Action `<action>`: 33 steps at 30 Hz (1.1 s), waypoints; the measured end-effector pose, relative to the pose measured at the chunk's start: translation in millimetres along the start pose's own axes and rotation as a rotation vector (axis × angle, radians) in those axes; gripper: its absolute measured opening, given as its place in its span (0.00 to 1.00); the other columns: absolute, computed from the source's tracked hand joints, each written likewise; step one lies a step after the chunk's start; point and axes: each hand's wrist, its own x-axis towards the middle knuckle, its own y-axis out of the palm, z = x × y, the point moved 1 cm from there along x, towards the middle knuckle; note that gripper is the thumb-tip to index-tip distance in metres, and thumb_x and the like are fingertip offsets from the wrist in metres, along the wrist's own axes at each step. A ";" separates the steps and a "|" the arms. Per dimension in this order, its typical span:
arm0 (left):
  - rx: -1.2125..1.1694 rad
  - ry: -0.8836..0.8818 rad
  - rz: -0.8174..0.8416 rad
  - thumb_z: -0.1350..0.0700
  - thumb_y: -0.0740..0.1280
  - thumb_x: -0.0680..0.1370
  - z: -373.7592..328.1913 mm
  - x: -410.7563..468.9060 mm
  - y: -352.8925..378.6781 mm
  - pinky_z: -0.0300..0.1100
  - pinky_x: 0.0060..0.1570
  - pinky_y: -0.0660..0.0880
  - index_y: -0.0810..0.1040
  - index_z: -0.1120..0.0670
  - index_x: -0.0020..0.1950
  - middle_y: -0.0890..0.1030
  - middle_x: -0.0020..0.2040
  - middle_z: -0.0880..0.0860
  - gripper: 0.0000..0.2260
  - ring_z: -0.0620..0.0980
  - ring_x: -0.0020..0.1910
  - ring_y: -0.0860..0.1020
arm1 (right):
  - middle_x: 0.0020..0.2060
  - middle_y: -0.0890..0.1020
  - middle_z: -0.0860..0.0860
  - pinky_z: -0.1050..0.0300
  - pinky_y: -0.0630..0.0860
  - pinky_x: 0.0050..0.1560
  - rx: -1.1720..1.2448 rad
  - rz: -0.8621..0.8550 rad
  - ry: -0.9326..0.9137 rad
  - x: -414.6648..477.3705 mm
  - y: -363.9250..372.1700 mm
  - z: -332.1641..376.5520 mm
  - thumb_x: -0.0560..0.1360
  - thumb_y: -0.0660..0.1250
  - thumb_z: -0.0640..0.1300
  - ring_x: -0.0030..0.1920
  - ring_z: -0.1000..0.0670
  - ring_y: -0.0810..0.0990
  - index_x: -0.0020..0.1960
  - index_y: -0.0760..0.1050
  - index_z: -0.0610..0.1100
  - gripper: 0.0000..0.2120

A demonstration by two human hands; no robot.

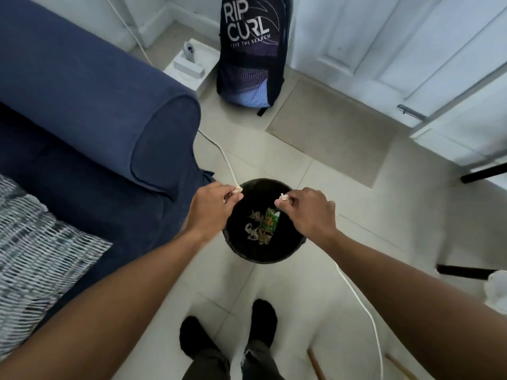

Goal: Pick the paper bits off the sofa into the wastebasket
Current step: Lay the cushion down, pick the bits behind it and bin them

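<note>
A round black wastebasket [262, 256] stands on the tiled floor beside the arm of the navy sofa [90, 111]. Crumpled paper bits and a green wrapper [270, 221] lie at its bottom. My left hand [210, 208] hovers over the basket's left rim, its fingers pinched on a small whitish paper bit [237, 191]. My right hand [308, 211] is held over the right side of the opening and pinches another paper bit [283, 198].
A patterned grey cushion [35, 256] lies on the sofa seat at left. A white cable [365, 305] runs across the floor past the basket. A dark backpack [248, 50] leans by the white doors. Black furniture legs [466, 271] are at right, my feet [227, 330] below.
</note>
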 end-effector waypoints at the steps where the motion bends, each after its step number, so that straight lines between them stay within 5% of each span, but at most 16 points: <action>1: -0.001 -0.001 0.001 0.53 0.73 0.76 0.4 -1.4 3.3 0.42 0.38 0.70 0.86 0.57 0.51 0.78 0.36 0.50 0.09 0.49 0.35 0.75 | 0.41 0.77 0.54 0.44 0.70 0.54 0.004 0.011 0.007 -1.2 3.1 -3.4 0.77 0.63 0.65 0.53 0.46 0.77 0.49 0.82 0.55 0.17; 3: -0.005 -0.007 0.003 0.53 0.73 0.76 0.8 -4.7 8.0 0.46 0.37 0.74 0.86 0.57 0.51 0.79 0.36 0.52 0.09 0.50 0.35 0.76 | 0.43 0.77 0.53 0.45 0.69 0.53 -0.001 0.037 0.016 -4.1 6.6 -8.3 0.76 0.63 0.66 0.56 0.44 0.76 0.50 0.81 0.54 0.17; 5: -0.012 -0.024 -0.001 0.52 0.73 0.76 1.0 -6.9 10.5 0.49 0.38 0.76 0.86 0.57 0.51 0.80 0.37 0.52 0.09 0.50 0.36 0.77 | 0.55 0.78 0.49 0.42 0.68 0.57 -0.034 0.090 0.037 -5.5 10.4 -12.5 0.74 0.64 0.69 0.63 0.41 0.72 0.64 0.76 0.54 0.25; 7: -0.019 -0.029 -0.007 0.52 0.73 0.76 1.6 -7.8 12.4 0.50 0.38 0.76 0.85 0.57 0.51 0.80 0.37 0.52 0.10 0.51 0.36 0.77 | 0.72 0.67 0.45 0.37 0.64 0.66 -0.061 0.153 0.077 -6.7 13.2 -16.2 0.68 0.65 0.74 0.73 0.38 0.62 0.78 0.58 0.54 0.44; 10: -0.022 -0.031 -0.008 0.52 0.73 0.76 1.2 -7.5 14.3 0.48 0.38 0.76 0.85 0.57 0.52 0.79 0.38 0.51 0.10 0.50 0.36 0.77 | 0.81 0.49 0.45 0.33 0.53 0.74 -0.030 0.135 0.084 -6.5 12.9 -18.9 0.63 0.62 0.81 0.79 0.39 0.46 0.81 0.40 0.55 0.58; 18: 0.001 -0.031 0.023 0.48 0.71 0.77 -7.6 -5.9 19.7 0.44 0.38 0.72 0.85 0.54 0.52 0.78 0.38 0.48 0.11 0.48 0.38 0.76 | 0.81 0.40 0.47 0.34 0.43 0.77 -0.035 0.107 0.048 -1.6 -2.2 -19.6 0.63 0.54 0.84 0.80 0.42 0.37 0.81 0.37 0.56 0.58; 22: 0.148 -0.055 0.108 0.38 0.69 0.75 -13.6 -6.4 23.5 0.44 0.44 0.68 0.83 0.48 0.58 0.73 0.43 0.45 0.19 0.49 0.50 0.70 | 0.81 0.42 0.48 0.34 0.43 0.76 -0.048 0.092 0.046 -2.6 -6.8 -20.6 0.63 0.53 0.84 0.80 0.42 0.38 0.81 0.38 0.56 0.57; 25: 0.343 -0.110 0.217 0.25 0.64 0.67 -18.0 -7.2 26.4 0.52 0.63 0.65 0.66 0.46 0.74 0.69 0.66 0.52 0.41 0.55 0.67 0.63 | 0.82 0.43 0.47 0.33 0.44 0.76 -0.042 0.074 0.046 -4.1 -10.0 -21.4 0.64 0.54 0.83 0.80 0.43 0.39 0.81 0.39 0.55 0.56; 27: 0.427 -0.122 0.256 0.20 0.58 0.64 -21.8 -6.0 25.1 0.59 0.71 0.56 0.52 0.46 0.79 0.54 0.79 0.55 0.51 0.59 0.77 0.48 | 0.81 0.43 0.47 0.33 0.44 0.76 -0.050 0.068 0.043 -5.6 -12.1 -22.1 0.64 0.54 0.83 0.80 0.43 0.39 0.81 0.39 0.55 0.56; 30: 0.467 -0.072 0.251 0.16 0.49 0.63 -25.5 -3.1 19.8 0.64 0.74 0.40 0.38 0.42 0.79 0.36 0.81 0.55 0.53 0.59 0.77 0.32 | 0.81 0.43 0.48 0.34 0.43 0.76 -0.049 0.063 0.039 -5.8 -16.0 -22.3 0.64 0.52 0.84 0.80 0.43 0.38 0.81 0.38 0.55 0.56; 33: 0.487 -0.056 0.231 0.16 0.46 0.63 -26.4 2.1 13.3 0.65 0.73 0.36 0.35 0.42 0.79 0.33 0.80 0.55 0.52 0.58 0.76 0.29 | 0.82 0.42 0.48 0.34 0.42 0.76 -0.048 0.054 0.035 -4.1 -20.6 -20.4 0.64 0.52 0.84 0.80 0.43 0.37 0.81 0.38 0.56 0.56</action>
